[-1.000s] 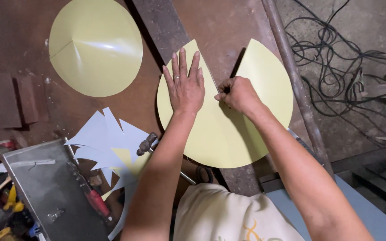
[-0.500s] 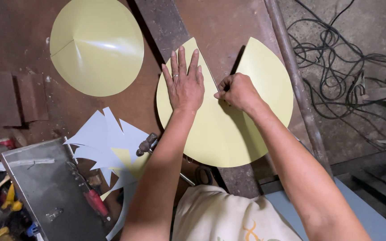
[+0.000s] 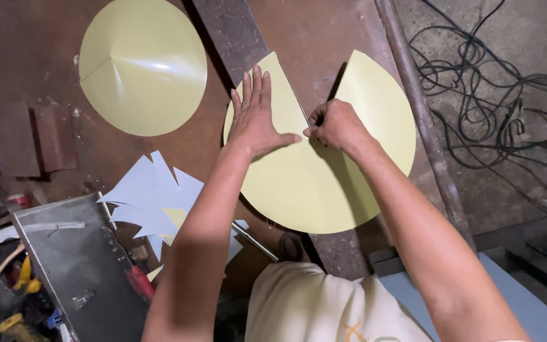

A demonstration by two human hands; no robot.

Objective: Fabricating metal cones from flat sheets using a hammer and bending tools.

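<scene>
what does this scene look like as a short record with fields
left hand: left hand flat, palm down on the yellow disc
right hand: right hand fisted at the tip of the disc's wedge-shaped notch; what it grips is hidden
surface: rusty brown worktop
nearby: second yellow disc, pale blue offcuts, metal toolbox, black cables

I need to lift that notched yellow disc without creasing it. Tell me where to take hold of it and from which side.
Take the notched yellow disc by its free right rim, coming in from the right. It lies flat, so slide fingers under the edge there. The left hand presses the left flap and the right hand sits fisted at the wedge's tip, so those parts are covered, and the thin flap corners would likely bend.
</scene>
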